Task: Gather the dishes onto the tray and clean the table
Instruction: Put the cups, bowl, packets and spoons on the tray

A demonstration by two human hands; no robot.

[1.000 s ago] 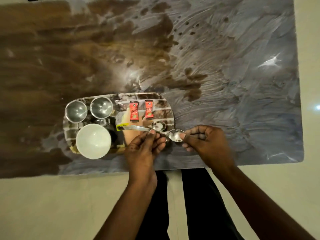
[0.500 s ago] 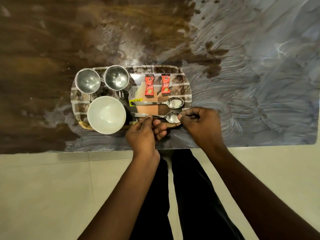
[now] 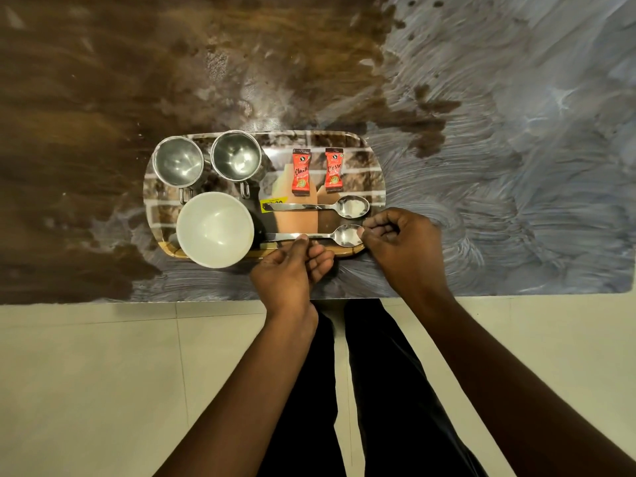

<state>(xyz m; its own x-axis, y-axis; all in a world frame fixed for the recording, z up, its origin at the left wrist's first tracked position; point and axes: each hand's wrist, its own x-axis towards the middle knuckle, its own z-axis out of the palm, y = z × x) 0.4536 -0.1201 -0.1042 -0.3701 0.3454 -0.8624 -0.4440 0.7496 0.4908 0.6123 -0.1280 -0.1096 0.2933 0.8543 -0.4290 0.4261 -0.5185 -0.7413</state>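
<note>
Near spoon [image 3: 320, 235]: on tray [image 3: 375, 156] along its front edge, long axis left–right, bowl end rightward; hands both on it, left hand [image 3: 292, 270] pinching mid-handle, right hand [image 3: 402, 249] pinching bowl tip.

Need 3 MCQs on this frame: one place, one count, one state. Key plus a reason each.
1. Where does the white bowl sit?
A) near-left part of the tray
B) bare table right of the tray
C) inside a steel cup

2. How many red sachets lie on the tray?
A) one
B) two
C) four

3. How is the near spoon?
A) standing in the bowl
B) on the floor
C) flat on the tray, touched at both ends

Key:
1 A, it overhangs the tray's near-left edge.
2 B, a pair lies beyond the far spoon.
3 C, left hand at its handle, right hand at its bowl.
</note>
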